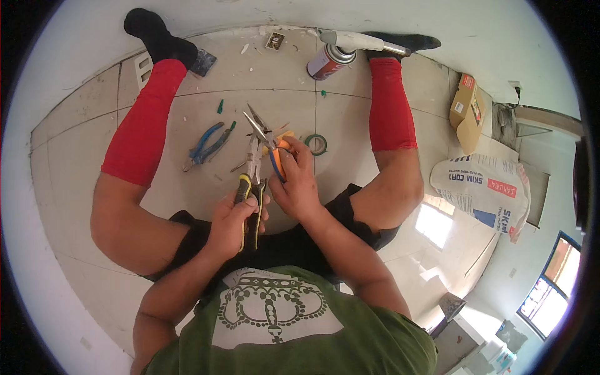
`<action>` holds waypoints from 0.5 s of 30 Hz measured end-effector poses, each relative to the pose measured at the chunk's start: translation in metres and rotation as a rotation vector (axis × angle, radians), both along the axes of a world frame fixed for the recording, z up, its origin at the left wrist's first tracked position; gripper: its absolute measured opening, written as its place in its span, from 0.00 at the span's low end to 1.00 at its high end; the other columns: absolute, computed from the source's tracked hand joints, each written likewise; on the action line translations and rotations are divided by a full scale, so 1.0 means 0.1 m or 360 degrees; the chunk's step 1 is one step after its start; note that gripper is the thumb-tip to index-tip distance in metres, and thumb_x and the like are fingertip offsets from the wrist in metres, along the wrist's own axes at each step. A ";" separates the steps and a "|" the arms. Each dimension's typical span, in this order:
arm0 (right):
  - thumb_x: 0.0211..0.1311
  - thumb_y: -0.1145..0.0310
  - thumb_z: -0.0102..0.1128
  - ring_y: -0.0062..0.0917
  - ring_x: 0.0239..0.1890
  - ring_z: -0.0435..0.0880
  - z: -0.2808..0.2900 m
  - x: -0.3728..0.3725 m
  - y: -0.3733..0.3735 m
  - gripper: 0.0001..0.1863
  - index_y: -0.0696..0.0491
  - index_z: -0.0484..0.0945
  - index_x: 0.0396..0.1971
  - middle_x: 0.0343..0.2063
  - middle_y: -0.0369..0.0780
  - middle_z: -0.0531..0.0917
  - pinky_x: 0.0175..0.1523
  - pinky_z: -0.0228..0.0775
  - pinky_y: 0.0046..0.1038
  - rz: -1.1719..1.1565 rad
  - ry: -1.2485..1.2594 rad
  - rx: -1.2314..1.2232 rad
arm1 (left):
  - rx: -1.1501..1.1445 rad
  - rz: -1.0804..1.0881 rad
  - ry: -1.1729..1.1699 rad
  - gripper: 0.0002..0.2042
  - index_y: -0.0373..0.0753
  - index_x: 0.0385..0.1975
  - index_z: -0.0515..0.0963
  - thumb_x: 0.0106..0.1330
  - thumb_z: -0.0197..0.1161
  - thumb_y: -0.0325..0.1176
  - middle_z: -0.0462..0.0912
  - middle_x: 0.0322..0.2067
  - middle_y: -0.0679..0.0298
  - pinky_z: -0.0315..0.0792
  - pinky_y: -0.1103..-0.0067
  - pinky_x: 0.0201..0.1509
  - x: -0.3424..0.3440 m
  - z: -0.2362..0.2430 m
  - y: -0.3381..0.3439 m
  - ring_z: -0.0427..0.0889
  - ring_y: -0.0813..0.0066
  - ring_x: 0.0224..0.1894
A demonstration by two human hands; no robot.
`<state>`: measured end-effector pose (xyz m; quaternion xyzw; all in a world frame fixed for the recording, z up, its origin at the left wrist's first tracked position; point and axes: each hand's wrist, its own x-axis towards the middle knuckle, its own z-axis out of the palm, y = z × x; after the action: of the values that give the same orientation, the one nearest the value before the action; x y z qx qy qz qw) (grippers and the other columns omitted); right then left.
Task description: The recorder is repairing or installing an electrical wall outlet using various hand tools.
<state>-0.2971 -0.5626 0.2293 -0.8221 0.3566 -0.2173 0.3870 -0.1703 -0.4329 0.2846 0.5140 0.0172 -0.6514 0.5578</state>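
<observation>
Near the frame's centre, I see the left hand (pixel 231 220), fingers wrapped around yellow-and-black pliers (pixel 253 165), and the right hand (pixel 298 182), fingers gripping orange-and-blue long-nose pliers (pixel 268 139); the tools' heads overlap, seemingly angled to meet. Further left, blue pliers (pixel 201 149) lie on the floor (pixel 344 144), probably within easy reach.

Orange-blue pliers (pixel 269 139) block middle; room between tape roll (pixel 324 146) and right shin (pixel 392 106).

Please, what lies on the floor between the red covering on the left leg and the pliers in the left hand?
In the head view, blue-handled pliers lie there on the tiled floor.
</observation>
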 end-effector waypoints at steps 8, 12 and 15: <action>0.52 0.75 0.59 0.49 0.51 0.75 0.09 0.04 0.12 0.19 0.61 0.73 0.46 0.46 0.52 0.74 0.56 0.70 0.44 0.0037 0.0065 0.0518 | 0.0033 -0.0429 -0.1254 0.13 0.32 0.40 0.71 0.75 0.57 0.39 0.75 0.36 0.55 0.71 0.69 0.41 -0.18 -0.19 0.11 0.77 0.62 0.39; 0.54 0.75 0.56 0.46 0.44 0.75 0.02 0.02 0.14 0.14 0.60 0.70 0.41 0.38 0.50 0.74 0.52 0.70 0.41 0.0029 -0.0063 0.1091 | -0.0192 -0.0446 -0.1887 0.14 0.35 0.39 0.69 0.78 0.53 0.41 0.66 0.31 0.67 0.63 0.80 0.34 -0.16 -0.36 0.08 0.65 0.77 0.30; 0.53 0.75 0.56 0.46 0.43 0.75 -0.07 -0.03 0.12 0.15 0.59 0.70 0.42 0.38 0.51 0.73 0.52 0.69 0.39 0.0033 -0.0305 0.1327 | -0.0260 -0.0526 -0.1977 0.14 0.35 0.39 0.69 0.79 0.53 0.42 0.67 0.32 0.67 0.65 0.78 0.34 -0.11 -0.34 0.02 0.67 0.78 0.32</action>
<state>-0.2999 -0.5507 0.2219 -0.5750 0.3681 -0.1260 0.7197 -0.1809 -0.4313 0.2509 0.7470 -0.4377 -0.3091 0.3934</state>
